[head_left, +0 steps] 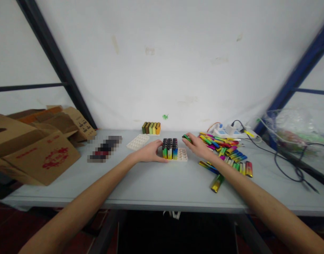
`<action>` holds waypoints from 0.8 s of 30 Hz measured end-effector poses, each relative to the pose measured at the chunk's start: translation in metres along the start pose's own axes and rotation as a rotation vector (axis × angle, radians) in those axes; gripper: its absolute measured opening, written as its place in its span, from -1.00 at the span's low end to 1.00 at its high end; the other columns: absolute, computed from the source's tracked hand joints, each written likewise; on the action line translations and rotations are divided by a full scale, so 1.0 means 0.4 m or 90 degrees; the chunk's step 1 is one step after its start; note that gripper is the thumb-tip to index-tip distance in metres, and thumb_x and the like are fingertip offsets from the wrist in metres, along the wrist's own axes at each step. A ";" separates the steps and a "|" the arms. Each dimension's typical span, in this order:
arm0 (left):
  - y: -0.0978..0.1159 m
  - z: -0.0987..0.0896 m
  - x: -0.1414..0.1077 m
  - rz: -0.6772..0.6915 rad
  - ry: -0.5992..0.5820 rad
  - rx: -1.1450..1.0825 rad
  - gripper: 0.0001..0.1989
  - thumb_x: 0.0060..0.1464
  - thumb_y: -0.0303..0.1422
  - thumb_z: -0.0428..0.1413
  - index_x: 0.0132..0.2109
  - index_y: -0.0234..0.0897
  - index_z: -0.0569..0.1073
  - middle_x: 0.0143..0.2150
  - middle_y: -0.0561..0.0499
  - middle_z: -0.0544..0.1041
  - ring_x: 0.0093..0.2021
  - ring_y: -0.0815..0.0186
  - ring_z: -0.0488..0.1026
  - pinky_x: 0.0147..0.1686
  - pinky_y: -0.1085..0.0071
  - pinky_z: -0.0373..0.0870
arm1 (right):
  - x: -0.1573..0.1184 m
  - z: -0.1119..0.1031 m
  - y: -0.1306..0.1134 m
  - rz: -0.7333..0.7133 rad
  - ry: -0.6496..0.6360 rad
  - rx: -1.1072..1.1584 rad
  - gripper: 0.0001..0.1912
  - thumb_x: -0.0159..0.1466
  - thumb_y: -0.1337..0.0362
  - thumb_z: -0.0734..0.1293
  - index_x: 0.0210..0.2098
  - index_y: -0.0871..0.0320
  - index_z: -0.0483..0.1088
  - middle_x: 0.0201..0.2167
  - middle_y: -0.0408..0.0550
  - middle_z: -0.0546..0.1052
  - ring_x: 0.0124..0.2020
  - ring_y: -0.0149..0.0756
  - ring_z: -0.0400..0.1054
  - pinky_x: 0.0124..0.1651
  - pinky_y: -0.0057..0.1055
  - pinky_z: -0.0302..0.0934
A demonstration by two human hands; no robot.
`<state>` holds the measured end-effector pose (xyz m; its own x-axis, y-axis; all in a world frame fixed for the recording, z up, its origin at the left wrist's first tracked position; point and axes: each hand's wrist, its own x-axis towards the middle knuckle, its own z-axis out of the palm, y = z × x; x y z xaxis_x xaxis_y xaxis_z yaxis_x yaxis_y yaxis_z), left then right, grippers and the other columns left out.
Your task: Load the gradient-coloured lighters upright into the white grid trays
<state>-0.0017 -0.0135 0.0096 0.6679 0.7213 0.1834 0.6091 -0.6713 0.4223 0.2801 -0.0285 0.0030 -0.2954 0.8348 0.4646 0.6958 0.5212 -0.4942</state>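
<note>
In the middle of the table, a white tray with round holes (182, 155) bears several upright shiny lighters (170, 150) on its left part; holes show on its right part. My left hand (150, 151) is curved round the left side of the tray, thumb at its front corner and fingers behind. Just right of the tray, my right hand (197, 145) pinches a green lighter (187, 138), held tilted above the table. Many loose colourful lighters (234, 155) lie in a pile beside and beyond my right forearm.
Behind stand a filled lighter tray (151, 128) and a bare white tray (138, 141). Cardboard boxes (42, 155) fill the left end. At the right are a power strip (227, 132), black cables (276, 160) and plastic bags (296, 130). A blurred dark item (105, 149) lies left.
</note>
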 end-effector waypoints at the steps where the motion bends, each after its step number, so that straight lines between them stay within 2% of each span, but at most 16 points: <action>1: 0.001 0.000 0.000 -0.001 -0.001 -0.001 -0.32 -0.12 0.15 0.32 -0.01 -0.23 0.42 -0.07 -0.09 0.54 -0.03 -0.01 0.50 -0.10 0.20 0.44 | -0.001 0.002 -0.011 0.001 0.016 0.003 -0.67 0.45 0.02 0.15 -0.26 0.12 0.32 -0.44 -0.17 0.44 -0.41 -0.33 0.30 -0.32 -0.45 0.11; 6: 0.000 -0.002 0.000 0.005 -0.004 -0.018 -0.29 -0.12 0.14 0.33 0.03 -0.23 0.42 -0.04 -0.10 0.54 0.01 -0.02 0.49 -0.09 0.19 0.44 | -0.010 0.007 -0.054 0.061 0.077 -0.001 -0.46 0.39 -0.12 0.17 -0.57 0.10 0.10 -0.64 -0.24 0.17 -0.55 -0.41 0.08 -0.45 -0.43 -0.09; 10: -0.004 -0.002 0.000 0.009 0.000 -0.020 -0.30 -0.12 0.15 0.33 0.02 -0.24 0.43 -0.04 -0.11 0.54 -0.02 -0.01 0.50 -0.10 0.19 0.44 | -0.012 0.006 -0.053 0.097 0.123 -0.004 -0.51 0.30 0.00 0.22 -0.62 0.09 0.01 -0.66 -0.24 0.03 -0.59 -0.44 -0.03 -0.49 -0.41 -0.19; 14: -0.008 -0.001 0.000 0.005 -0.003 -0.015 -0.30 -0.12 0.17 0.32 0.00 -0.23 0.43 -0.04 -0.10 0.53 -0.02 -0.01 0.50 -0.12 0.21 0.44 | -0.008 0.009 -0.044 0.088 0.133 -0.001 -0.65 0.23 0.13 0.19 -0.61 0.09 0.04 -0.66 -0.23 0.06 -0.58 -0.43 0.01 -0.48 -0.43 -0.17; 18: -0.012 0.001 0.000 0.005 -0.005 -0.008 -0.28 -0.11 0.17 0.31 0.04 -0.23 0.41 0.00 -0.11 0.52 0.00 -0.01 0.49 -0.10 0.21 0.44 | -0.009 0.013 -0.045 0.086 0.115 -0.006 -0.67 0.22 0.16 0.19 -0.62 0.10 0.06 -0.66 -0.24 0.10 -0.58 -0.43 0.03 -0.46 -0.43 -0.14; 24: -0.012 0.003 0.002 0.011 -0.002 -0.008 -0.25 -0.12 0.14 0.32 0.09 -0.24 0.41 0.04 -0.13 0.52 0.03 -0.02 0.49 -0.04 0.18 0.44 | -0.009 0.018 -0.038 0.060 0.090 -0.008 -0.52 0.39 -0.05 0.18 -0.55 0.10 0.15 -0.64 -0.24 0.21 -0.55 -0.40 0.12 -0.43 -0.43 -0.06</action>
<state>-0.0037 -0.0101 0.0068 0.6797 0.7090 0.1881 0.5916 -0.6814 0.4309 0.2659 -0.0381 0.0035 -0.1341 0.8456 0.5166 0.7242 0.4395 -0.5314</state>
